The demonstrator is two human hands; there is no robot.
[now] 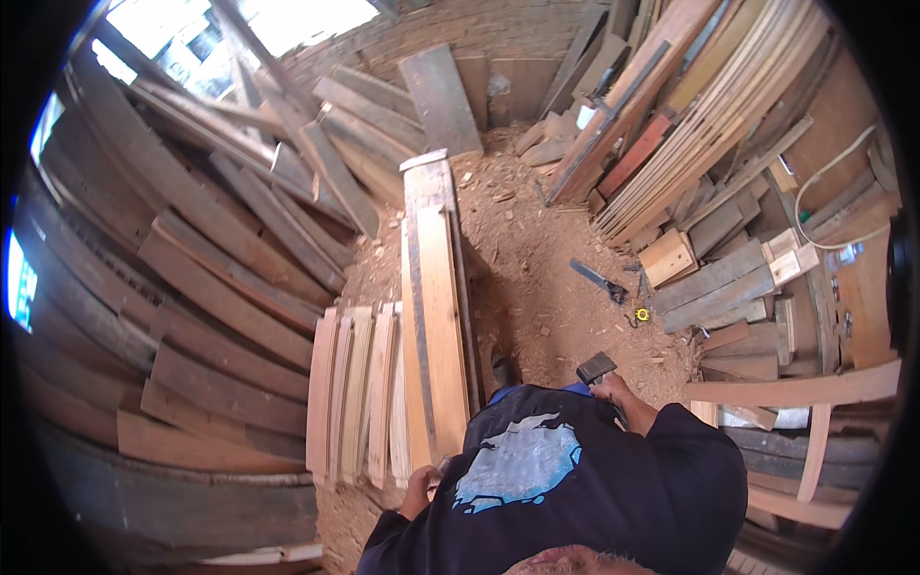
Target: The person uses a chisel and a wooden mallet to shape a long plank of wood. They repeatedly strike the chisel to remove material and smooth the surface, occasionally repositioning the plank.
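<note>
Pale plank (pixel 443 331) to position, seemingly; clutching hammer-like tool (pixel 595 368) in fingers of right hand (pixel 613 388), cannot tell for left hand (pixel 419 491); next, perhaps steady and aim.

Your black shirt with a pale blue patch (pixel 522 465) hides part of your bare left hand (pixel 417 494), so you can't tell if it holds anything. Your bare right hand (pixel 616 390) covers some of the dark tool with a blocky head (pixel 596 368). The round yellow thing (pixel 642 314) on the right is too small to name.
</note>
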